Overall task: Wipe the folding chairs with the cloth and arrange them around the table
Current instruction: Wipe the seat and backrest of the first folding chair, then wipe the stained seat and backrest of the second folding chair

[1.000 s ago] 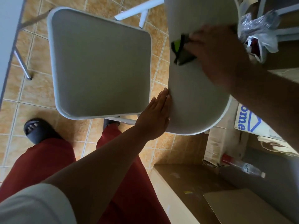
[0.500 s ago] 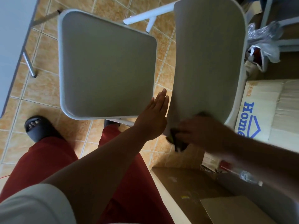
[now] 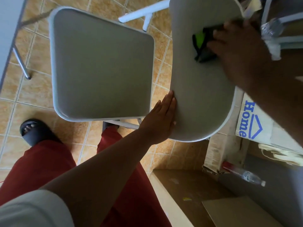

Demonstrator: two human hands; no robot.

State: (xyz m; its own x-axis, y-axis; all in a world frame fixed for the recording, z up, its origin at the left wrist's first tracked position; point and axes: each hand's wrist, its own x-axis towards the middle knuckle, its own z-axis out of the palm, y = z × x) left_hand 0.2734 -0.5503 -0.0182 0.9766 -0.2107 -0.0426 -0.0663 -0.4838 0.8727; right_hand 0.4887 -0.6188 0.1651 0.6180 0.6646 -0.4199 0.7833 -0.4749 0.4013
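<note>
**Cloth on chair back**

Right hand (image 3: 237, 51) grips dark-and-green cloth (image 3: 202, 45), pressing it to upper backrest (image 3: 196, 95). Left hand (image 3: 159, 118) flat, fingers straight, against backrest's near edge. Folding chair (image 3: 101, 68) stands unfolded on tiled floor (image 3: 41, 89). Tabletop (image 3: 8, 22) edge far left; printed box (image 3: 249, 122) right.

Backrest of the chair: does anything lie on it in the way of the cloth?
Only the left hand, resting flat on the near edge of the backrest. Between the cloth, held in the right hand, and the rounded end, its surface shows bare.
</note>
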